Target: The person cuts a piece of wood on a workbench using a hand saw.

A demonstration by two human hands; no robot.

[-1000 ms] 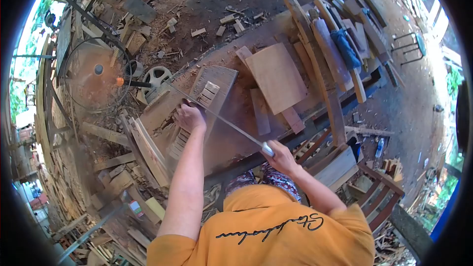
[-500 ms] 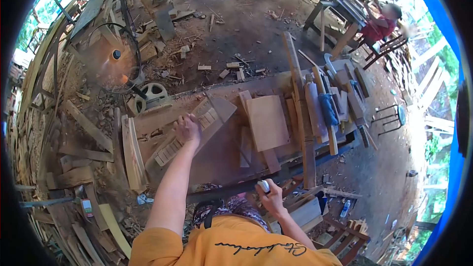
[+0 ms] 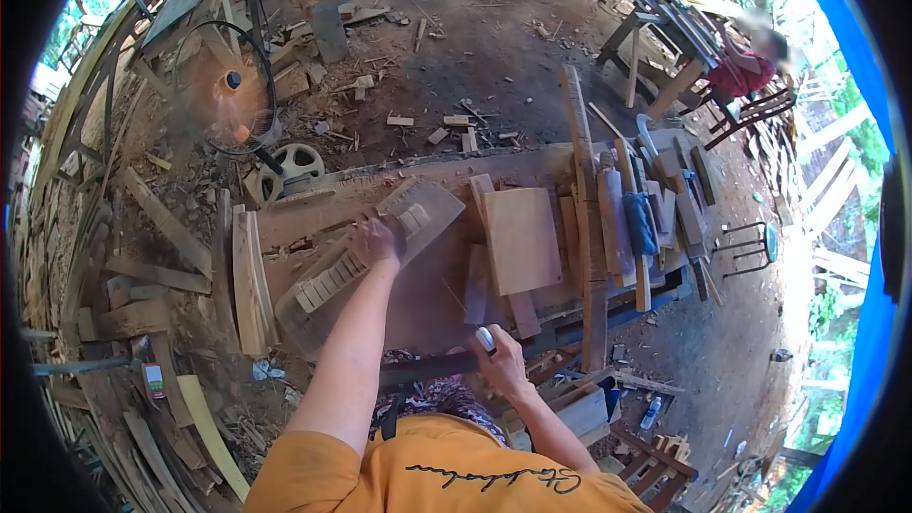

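Note:
My left hand [image 3: 378,238] is over a row of small wooden blocks [image 3: 332,282] lined up on a dark board [image 3: 427,204], its fingers bent down onto the row. Whether it grips a block is hidden. Near the front edge of the workbench [image 3: 418,299], my right hand [image 3: 503,364] is closed around a small white object [image 3: 486,338]. A pale square board [image 3: 524,239] lies flat on the bench to the right of the row.
A spinning fan [image 3: 228,85] stands at the back left. Long planks [image 3: 587,228] and a blue cloth [image 3: 638,223] lie on the bench's right side. Farther right are a stool [image 3: 769,243] and a seated person [image 3: 741,71].
My left hand has shifted slightly right along the row. My right hand, with the white object, has moved left and up toward the bench edge. The whole view has shifted slightly.

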